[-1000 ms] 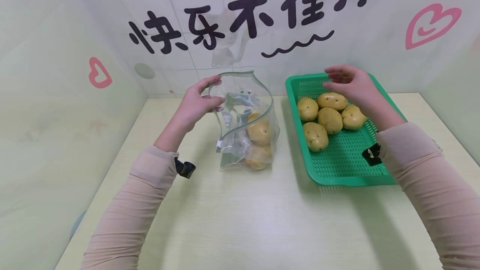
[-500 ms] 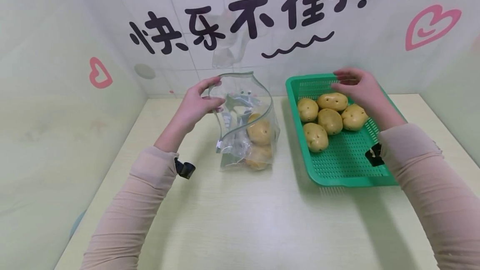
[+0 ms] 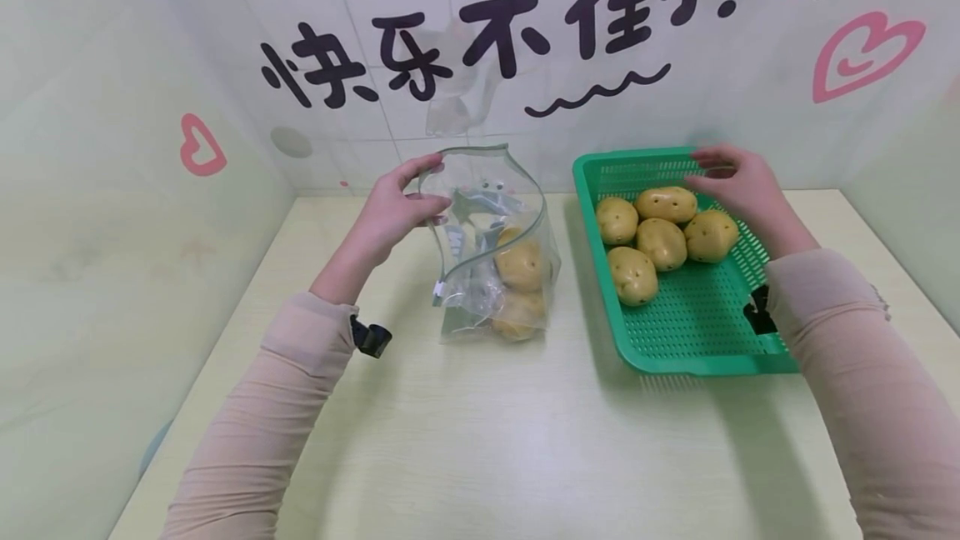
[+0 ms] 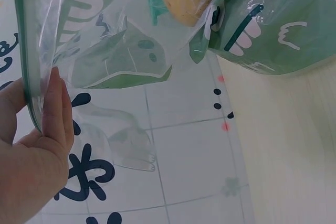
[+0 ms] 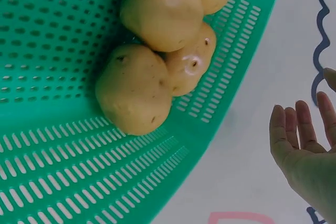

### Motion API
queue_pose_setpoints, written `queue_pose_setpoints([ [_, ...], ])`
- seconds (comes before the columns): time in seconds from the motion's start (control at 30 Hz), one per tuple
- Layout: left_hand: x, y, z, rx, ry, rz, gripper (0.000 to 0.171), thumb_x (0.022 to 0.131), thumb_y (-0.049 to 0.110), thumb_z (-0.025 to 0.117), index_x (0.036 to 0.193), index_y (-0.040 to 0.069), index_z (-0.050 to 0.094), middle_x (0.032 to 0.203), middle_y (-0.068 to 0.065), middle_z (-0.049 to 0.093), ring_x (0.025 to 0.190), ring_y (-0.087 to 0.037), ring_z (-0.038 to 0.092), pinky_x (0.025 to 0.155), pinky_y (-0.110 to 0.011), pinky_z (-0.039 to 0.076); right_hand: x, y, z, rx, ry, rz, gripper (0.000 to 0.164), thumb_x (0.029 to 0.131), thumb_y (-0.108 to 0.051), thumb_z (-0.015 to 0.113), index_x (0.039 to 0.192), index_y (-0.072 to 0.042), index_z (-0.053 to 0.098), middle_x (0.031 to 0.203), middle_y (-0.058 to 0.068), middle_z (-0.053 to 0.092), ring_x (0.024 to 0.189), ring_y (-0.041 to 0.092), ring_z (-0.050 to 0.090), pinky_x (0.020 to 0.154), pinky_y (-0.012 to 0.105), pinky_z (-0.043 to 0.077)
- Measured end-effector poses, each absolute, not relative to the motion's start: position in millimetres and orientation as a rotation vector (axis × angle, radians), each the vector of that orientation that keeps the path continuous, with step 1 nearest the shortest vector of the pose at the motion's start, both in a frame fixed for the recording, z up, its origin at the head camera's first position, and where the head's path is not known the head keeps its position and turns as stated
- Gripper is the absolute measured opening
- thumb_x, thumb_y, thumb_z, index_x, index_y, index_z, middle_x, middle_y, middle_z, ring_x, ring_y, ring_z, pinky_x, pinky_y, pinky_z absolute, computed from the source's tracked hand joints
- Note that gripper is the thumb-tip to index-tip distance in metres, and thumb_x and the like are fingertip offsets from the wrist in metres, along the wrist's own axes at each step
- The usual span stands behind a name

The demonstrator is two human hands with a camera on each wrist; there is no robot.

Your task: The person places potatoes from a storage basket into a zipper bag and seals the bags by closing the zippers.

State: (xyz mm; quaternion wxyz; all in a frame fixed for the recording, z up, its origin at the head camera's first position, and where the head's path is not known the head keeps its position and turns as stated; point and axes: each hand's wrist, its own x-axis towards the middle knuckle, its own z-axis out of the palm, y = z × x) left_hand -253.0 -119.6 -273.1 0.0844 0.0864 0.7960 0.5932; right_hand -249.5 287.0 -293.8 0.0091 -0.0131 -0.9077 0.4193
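Note:
My left hand (image 3: pixel 401 211) pinches the left rim of a clear zipper bag (image 3: pixel 487 198), whose mouth gapes wide. In the left wrist view, thumb and fingers sit on either side of the bag's green zip strip (image 4: pixel 27 61). Two potatoes (image 3: pixel 519 263) lie stacked inside the bag, on its right side. Over the back right of a green plastic basket (image 3: pixel 630 348) hovers my right hand (image 3: pixel 742 186), fingers loosely bent and holding nothing. Several potatoes (image 3: pixel 660 243) rest in the basket's back left; the nearest to that hand is a rounded potato (image 3: pixel 711 236).
Bag and basket stand side by side on a pale wooden table (image 3: pixel 480 440). Behind them rises a white backdrop (image 3: pixel 525 132) with black lettering and pink hearts. The basket's raised rim (image 3: pixel 600 273) faces the bag.
My right hand has drifted right over the basket, uncovering more of the rightmost potato. The left hand and the bag stay put.

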Motion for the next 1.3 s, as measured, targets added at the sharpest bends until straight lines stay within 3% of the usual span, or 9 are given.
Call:
queue_pose_setpoints([
  [0.27,-253.3,-120.5,-274.1,0.267,2.378,1.766,0.065,0.089,-0.001,0.059,0.148,0.012,0.034,0.153,-0.006,0.034,0.073,-0.001,0.060,0.071,-0.015,0.057,-253.1,298.9,-303.8,-0.064,-2.885,1.238,0.060,0.097,-0.036,0.051,0.143,0.000,0.038,0.145,0.031,0.037,0.132,0.048,0.035,0.106,0.063,0.036],
  [1.3,-256.2,-122.1,-279.2,0.251,2.389,1.774,0.064,0.088,-0.002,0.060,0.147,0.014,0.037,0.151,-0.004,0.037,0.076,-0.002,0.062,0.070,-0.016,0.057,-253.3,328.3,-344.6,-0.134,-3.004,1.181,0.065,0.096,-0.025,0.054,0.147,0.004,0.027,0.147,0.035,0.027,0.129,0.052,0.030,0.101,0.065,0.036],
])
